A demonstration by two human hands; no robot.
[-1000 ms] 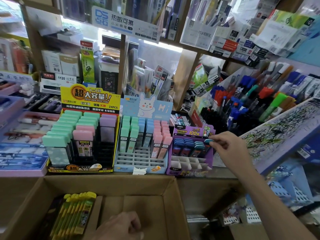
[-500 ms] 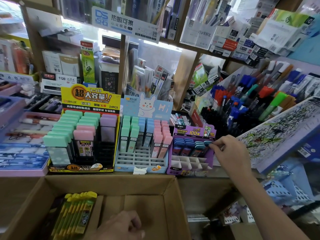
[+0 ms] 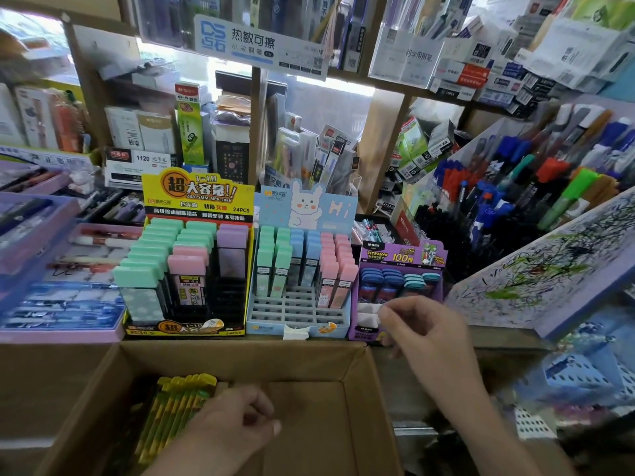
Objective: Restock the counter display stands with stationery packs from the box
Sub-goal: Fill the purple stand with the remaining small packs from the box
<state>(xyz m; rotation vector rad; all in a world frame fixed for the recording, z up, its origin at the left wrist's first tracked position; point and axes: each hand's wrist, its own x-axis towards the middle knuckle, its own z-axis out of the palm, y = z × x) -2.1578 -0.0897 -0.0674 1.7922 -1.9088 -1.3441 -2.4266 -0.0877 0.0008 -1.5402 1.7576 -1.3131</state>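
The person's right hand (image 3: pixel 426 334) hangs in front of the purple display stand (image 3: pixel 402 257) on the counter, with its fingers loosely bent and holding nothing; its fingertips are just beside the white slots at the front of that stand; behind them, little blue packs (image 3: pixel 381 279) and teal packs (image 3: pixel 421 280) sit in rows; the left hand (image 3: pixel 233 427) is down inside the cardboard box (image 3: pixel 240 348), curled up, right beside a bunch of yellow and green packs (image 3: pixel 178 407) lying at the box's left side; it may be holding something, but I cannot tell from here; left of the purple stand are a blue bunny stand (image 3: pixel 305 207) and a yellow stand (image 3: pixel 197 201), both with pastel packs standing in them.
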